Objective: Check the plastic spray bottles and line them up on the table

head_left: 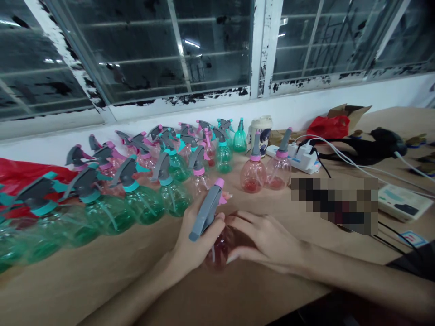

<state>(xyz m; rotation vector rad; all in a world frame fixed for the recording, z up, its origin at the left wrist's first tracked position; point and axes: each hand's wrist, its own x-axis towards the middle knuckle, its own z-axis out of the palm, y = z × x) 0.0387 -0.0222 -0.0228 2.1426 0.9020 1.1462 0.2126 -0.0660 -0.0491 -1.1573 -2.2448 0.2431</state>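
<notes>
A pink spray bottle (220,246) stands on the wooden table (102,280) right in front of me, with a grey trigger head (206,210) and a pink collar. My left hand (195,237) is wrapped round the trigger head and the bottle's neck. My right hand (263,242) curls against the bottle's right side, its fingers closed on the round body. Two more pink spray bottles (253,174) stand just behind, upright and untouched.
Several green and pink spray bottles (146,194) stand in rows along the wall on the left. A white power strip (304,158) with cables, a paper cup (261,129), a red bag (328,127) and a white device (401,201) lie to the right.
</notes>
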